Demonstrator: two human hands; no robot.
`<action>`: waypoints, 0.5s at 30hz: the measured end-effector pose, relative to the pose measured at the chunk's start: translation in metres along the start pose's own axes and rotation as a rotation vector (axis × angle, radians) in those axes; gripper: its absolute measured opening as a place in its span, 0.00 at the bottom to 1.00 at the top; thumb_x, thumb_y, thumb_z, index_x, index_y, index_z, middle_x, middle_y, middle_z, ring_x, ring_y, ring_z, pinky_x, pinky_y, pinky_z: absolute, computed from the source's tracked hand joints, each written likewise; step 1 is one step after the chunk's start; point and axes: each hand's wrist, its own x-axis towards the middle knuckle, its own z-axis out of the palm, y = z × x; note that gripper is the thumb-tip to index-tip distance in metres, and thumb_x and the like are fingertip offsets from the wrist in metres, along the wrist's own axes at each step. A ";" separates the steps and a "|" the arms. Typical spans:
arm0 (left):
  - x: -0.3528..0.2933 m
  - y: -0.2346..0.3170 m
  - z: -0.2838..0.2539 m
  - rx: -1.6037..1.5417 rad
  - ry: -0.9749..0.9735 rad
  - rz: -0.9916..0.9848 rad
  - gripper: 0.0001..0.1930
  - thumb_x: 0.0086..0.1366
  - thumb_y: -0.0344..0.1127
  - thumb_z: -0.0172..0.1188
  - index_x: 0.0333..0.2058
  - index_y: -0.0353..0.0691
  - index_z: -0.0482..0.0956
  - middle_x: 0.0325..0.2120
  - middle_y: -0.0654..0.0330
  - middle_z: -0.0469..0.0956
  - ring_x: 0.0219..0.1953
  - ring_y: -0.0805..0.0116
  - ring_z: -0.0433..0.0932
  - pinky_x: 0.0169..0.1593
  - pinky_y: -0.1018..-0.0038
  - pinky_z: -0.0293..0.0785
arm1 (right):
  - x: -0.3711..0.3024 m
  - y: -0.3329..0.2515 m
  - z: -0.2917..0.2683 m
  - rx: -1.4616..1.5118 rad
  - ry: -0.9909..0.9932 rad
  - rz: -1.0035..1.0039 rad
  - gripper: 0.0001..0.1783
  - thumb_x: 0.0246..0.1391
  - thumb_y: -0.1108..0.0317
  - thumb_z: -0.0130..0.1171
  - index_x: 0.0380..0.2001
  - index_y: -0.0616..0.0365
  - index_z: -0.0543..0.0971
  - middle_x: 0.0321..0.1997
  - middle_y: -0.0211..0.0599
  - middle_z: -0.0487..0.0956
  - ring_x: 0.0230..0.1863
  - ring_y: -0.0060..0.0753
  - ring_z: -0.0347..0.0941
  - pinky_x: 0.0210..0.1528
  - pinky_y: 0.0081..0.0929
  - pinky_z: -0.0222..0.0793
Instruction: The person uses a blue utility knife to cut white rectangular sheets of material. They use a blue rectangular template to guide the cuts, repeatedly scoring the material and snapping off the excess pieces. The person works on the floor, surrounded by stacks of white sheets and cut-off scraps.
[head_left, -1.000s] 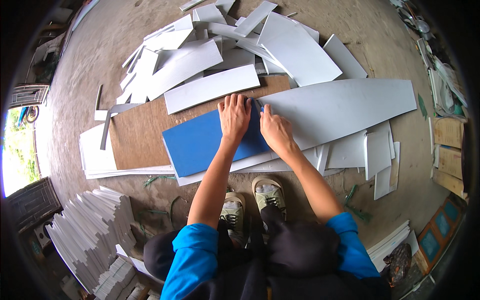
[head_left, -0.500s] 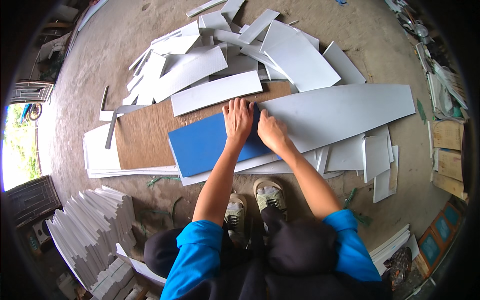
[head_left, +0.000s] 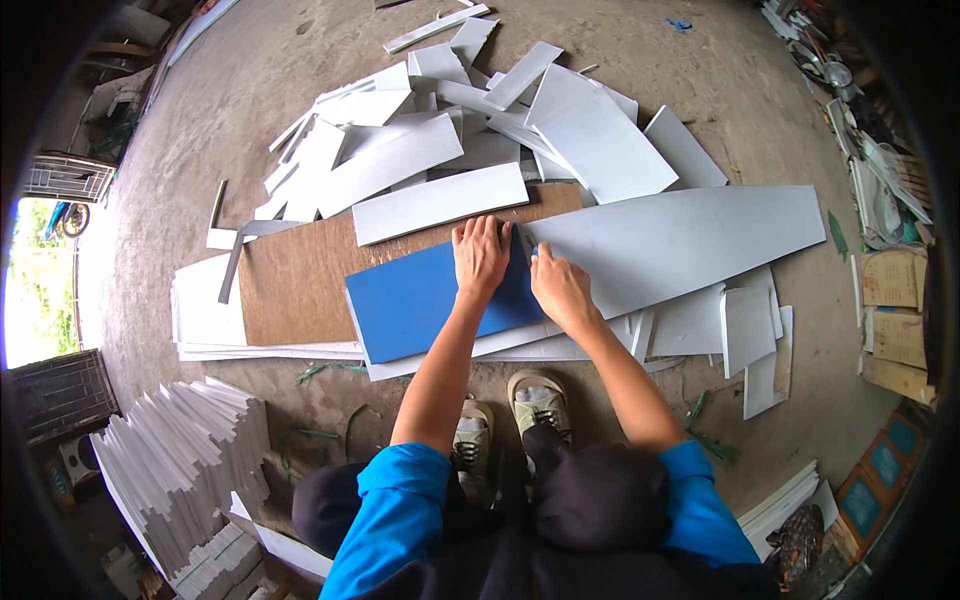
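Observation:
A rectangular blue panel [head_left: 415, 305] lies across a long pale foam-like board [head_left: 690, 235] that tapers to the right. My left hand [head_left: 481, 257] presses flat on the panel near its right end, fingers stretched out. Just right of the panel's edge, my right hand [head_left: 563, 288] is closed around what looks like a small blue-handled utility knife [head_left: 534, 249], mostly hidden in the fist. Its thin tip points up along the panel's edge, over the pale board. Beneath these lies a brown wooden board [head_left: 295, 285].
Beyond the boards spreads a heap of white offcuts [head_left: 395, 160]. A white strip [head_left: 440, 203] rests on the wooden board. Stacked white sheets [head_left: 185, 460] stand at lower left. A dark metal angle piece [head_left: 232, 268] lies at left. My shoes [head_left: 538, 400] are close to the boards' near edge.
My right hand has shifted slightly right, away from the panel's edge, and the small knife now shows at its fingertips. My left hand stays on the panel. The whole view has tilted a little.

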 end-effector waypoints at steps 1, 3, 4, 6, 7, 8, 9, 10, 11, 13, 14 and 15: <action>0.000 0.001 0.001 -0.004 0.003 -0.002 0.11 0.61 0.42 0.49 0.26 0.41 0.71 0.26 0.59 0.72 0.34 0.62 0.70 0.41 0.66 0.60 | 0.006 0.000 0.003 -0.008 -0.003 0.005 0.12 0.56 0.64 0.42 0.36 0.62 0.67 0.19 0.49 0.76 0.24 0.48 0.76 0.25 0.40 0.72; 0.000 0.001 0.001 0.007 -0.017 -0.006 0.11 0.61 0.41 0.49 0.27 0.40 0.71 0.27 0.58 0.72 0.35 0.61 0.70 0.41 0.65 0.60 | 0.016 -0.003 0.007 -0.024 -0.016 0.012 0.12 0.55 0.64 0.43 0.37 0.62 0.67 0.19 0.48 0.76 0.25 0.48 0.76 0.27 0.41 0.72; 0.000 0.001 0.001 0.015 -0.032 -0.013 0.11 0.61 0.41 0.48 0.29 0.39 0.71 0.28 0.58 0.72 0.36 0.60 0.70 0.41 0.64 0.60 | 0.019 -0.004 0.009 -0.020 -0.022 0.018 0.12 0.54 0.65 0.43 0.36 0.63 0.67 0.20 0.48 0.76 0.26 0.48 0.76 0.28 0.40 0.72; -0.002 -0.001 0.000 0.012 -0.058 -0.023 0.12 0.61 0.41 0.48 0.31 0.38 0.71 0.29 0.57 0.72 0.37 0.59 0.70 0.42 0.63 0.60 | 0.023 -0.009 0.011 -0.008 -0.039 0.019 0.12 0.52 0.66 0.44 0.36 0.64 0.67 0.22 0.48 0.77 0.27 0.48 0.76 0.30 0.40 0.72; -0.002 -0.003 -0.001 0.017 -0.057 -0.021 0.12 0.61 0.41 0.48 0.30 0.38 0.71 0.28 0.57 0.72 0.36 0.59 0.70 0.42 0.63 0.60 | 0.025 -0.011 0.013 0.011 -0.047 0.024 0.12 0.53 0.67 0.43 0.35 0.64 0.67 0.22 0.51 0.77 0.28 0.51 0.76 0.30 0.42 0.72; -0.002 -0.002 0.000 0.014 -0.055 -0.013 0.12 0.61 0.41 0.48 0.30 0.38 0.71 0.28 0.57 0.72 0.36 0.59 0.69 0.42 0.63 0.60 | 0.027 -0.011 0.014 0.024 -0.051 0.035 0.11 0.53 0.67 0.41 0.35 0.65 0.67 0.23 0.53 0.76 0.29 0.54 0.75 0.31 0.44 0.71; -0.001 -0.002 0.001 0.011 -0.053 -0.005 0.12 0.61 0.41 0.48 0.29 0.38 0.71 0.27 0.57 0.71 0.36 0.59 0.69 0.41 0.63 0.60 | 0.030 -0.011 0.015 0.038 -0.054 0.047 0.11 0.53 0.67 0.40 0.34 0.66 0.66 0.24 0.56 0.76 0.30 0.57 0.74 0.32 0.46 0.70; -0.001 -0.001 0.002 0.022 -0.025 0.006 0.11 0.61 0.41 0.48 0.29 0.39 0.70 0.27 0.57 0.71 0.35 0.60 0.69 0.41 0.63 0.60 | 0.033 -0.010 0.016 0.025 -0.070 0.050 0.11 0.51 0.68 0.41 0.34 0.66 0.67 0.25 0.55 0.76 0.30 0.55 0.75 0.32 0.45 0.71; -0.002 -0.001 0.003 0.032 0.003 0.014 0.11 0.60 0.41 0.49 0.28 0.39 0.70 0.26 0.58 0.70 0.34 0.60 0.69 0.40 0.64 0.60 | 0.037 -0.011 0.015 0.010 -0.087 0.053 0.11 0.49 0.70 0.43 0.34 0.66 0.67 0.26 0.54 0.77 0.31 0.52 0.76 0.33 0.43 0.71; -0.002 -0.001 0.005 0.047 0.031 0.026 0.11 0.60 0.42 0.50 0.27 0.40 0.69 0.26 0.58 0.70 0.34 0.61 0.68 0.40 0.65 0.59 | 0.037 -0.011 0.012 0.000 -0.115 0.067 0.11 0.47 0.71 0.44 0.34 0.66 0.67 0.27 0.53 0.77 0.32 0.51 0.76 0.34 0.42 0.72; -0.003 -0.002 0.004 0.057 0.028 0.026 0.11 0.60 0.42 0.50 0.27 0.40 0.69 0.26 0.58 0.70 0.34 0.61 0.68 0.40 0.65 0.59 | 0.034 -0.012 0.012 0.008 -0.130 0.075 0.10 0.47 0.71 0.44 0.34 0.65 0.67 0.27 0.54 0.77 0.32 0.52 0.76 0.35 0.43 0.72; -0.003 -0.002 0.004 0.066 0.024 0.027 0.11 0.60 0.42 0.49 0.27 0.40 0.69 0.26 0.58 0.70 0.34 0.61 0.68 0.40 0.65 0.59 | 0.031 -0.013 0.011 0.017 -0.145 0.084 0.10 0.47 0.71 0.43 0.33 0.65 0.67 0.27 0.55 0.77 0.33 0.53 0.76 0.35 0.44 0.71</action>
